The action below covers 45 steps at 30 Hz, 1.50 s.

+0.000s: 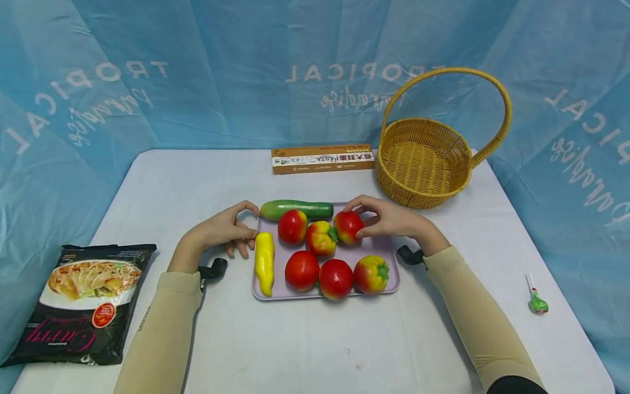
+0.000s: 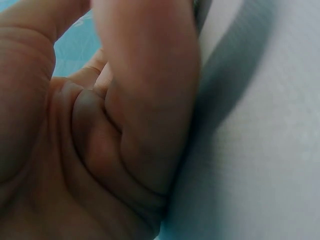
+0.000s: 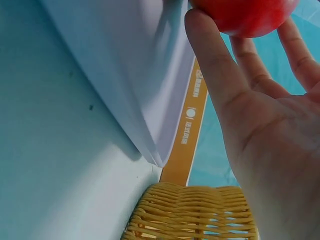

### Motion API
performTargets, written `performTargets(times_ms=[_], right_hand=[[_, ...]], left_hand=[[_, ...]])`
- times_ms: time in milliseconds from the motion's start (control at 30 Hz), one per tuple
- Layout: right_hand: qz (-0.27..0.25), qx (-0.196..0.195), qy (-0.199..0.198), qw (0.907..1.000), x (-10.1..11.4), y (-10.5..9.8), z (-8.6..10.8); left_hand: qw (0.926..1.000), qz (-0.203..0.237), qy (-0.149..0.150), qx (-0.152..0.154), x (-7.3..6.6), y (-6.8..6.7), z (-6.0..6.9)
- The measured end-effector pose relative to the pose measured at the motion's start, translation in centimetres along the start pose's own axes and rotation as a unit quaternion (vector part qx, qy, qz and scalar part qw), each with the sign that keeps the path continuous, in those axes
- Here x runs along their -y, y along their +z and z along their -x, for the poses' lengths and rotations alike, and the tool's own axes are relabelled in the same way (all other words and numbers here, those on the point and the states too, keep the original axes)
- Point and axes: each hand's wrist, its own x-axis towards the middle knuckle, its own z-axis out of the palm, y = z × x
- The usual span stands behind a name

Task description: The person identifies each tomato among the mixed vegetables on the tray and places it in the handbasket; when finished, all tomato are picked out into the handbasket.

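Observation:
My right hand [image 1: 389, 219] pinches a round red-and-yellow fruit [image 1: 348, 227] between thumb and fingers over the back right of a lilac tray [image 1: 285, 241]. The right wrist view shows its smooth red underside [image 3: 245, 15] above the tray. My left hand [image 1: 223, 230] is at the tray's left edge, fingers bent, thumb and index tips by a green cucumber [image 1: 297, 209] and a long yellow pepper [image 1: 264, 264]. Whether it presses the rim is unclear; the left wrist view shows only the palm and bent fingers. Several other round red or red-and-yellow fruits [image 1: 302, 271] lie on the tray.
A wicker basket [image 1: 423, 158] with a tall handle stands at the back right, beside a long brown pasta box [image 1: 322, 159]. A black food packet [image 1: 83, 306] lies at the left, a green-wrapped lollipop [image 1: 537, 302] at the right. Blue cloth hangs around the white table.

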Motion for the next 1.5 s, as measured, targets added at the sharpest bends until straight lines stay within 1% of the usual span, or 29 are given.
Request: performTargets(times_ms=[133, 300, 500, 600, 700, 833, 967, 1067, 1167, 1267, 1367, 1500], right_hand=[[-0.004, -0.003, -0.001, 1.0000, 0.3, -0.4, 0.2], [-0.001, -0.017, -0.003, 0.9999, 0.9, -0.9, 0.5], [-0.023, -0.027, -0.014, 0.9993, 1.9, -1.6, 1.3], [-0.038, -0.034, -0.029, 0.9983, 2.5, -2.1, 1.8], [-0.040, -0.056, -0.042, 0.9967, 3.0, -2.8, 2.3], [-0.039, -0.108, -0.061, 0.9916, 3.7, -4.1, 2.9], [-0.063, -0.172, -0.083, 0.9796, 4.6, -5.5, 3.7], [-0.090, -0.222, -0.094, 0.9665, 5.0, -6.5, 4.2], [-0.122, -0.266, -0.101, 0.9508, 4.9, -7.4, 4.3], [-0.147, -0.310, -0.092, 0.9349, 4.4, -8.1, 4.3], [-0.155, -0.349, -0.069, 0.9217, 3.4, -8.8, 4.1], [-0.166, -0.380, -0.030, 0.9095, 1.5, -9.5, 3.9]], left_hand=[[1.0000, 0.001, 0.002, 0.000, 0.0, -0.1, -0.1], [1.0000, 0.004, 0.006, -0.001, 0.0, -0.3, -0.1], [1.0000, 0.004, 0.008, -0.003, -0.1, -0.3, 0.0], [1.0000, 0.003, 0.008, -0.003, -0.1, -0.3, 0.0], [1.0000, 0.005, 0.006, -0.002, -0.2, -0.4, 0.2], [1.0000, 0.006, 0.003, -0.003, -0.2, -0.5, 0.4], [1.0000, 0.007, 0.005, -0.003, -0.2, -0.5, 0.5], [0.9999, 0.007, 0.008, -0.003, -0.2, -0.4, 0.4], [0.9999, 0.007, 0.008, -0.003, -0.2, -0.3, 0.3], [0.9999, 0.009, 0.007, -0.002, -0.2, -0.3, 0.3], [0.9999, 0.011, 0.009, 0.000, -0.1, -0.1, 0.3], [0.9998, 0.014, 0.011, 0.003, 0.1, 0.0, 0.1]])
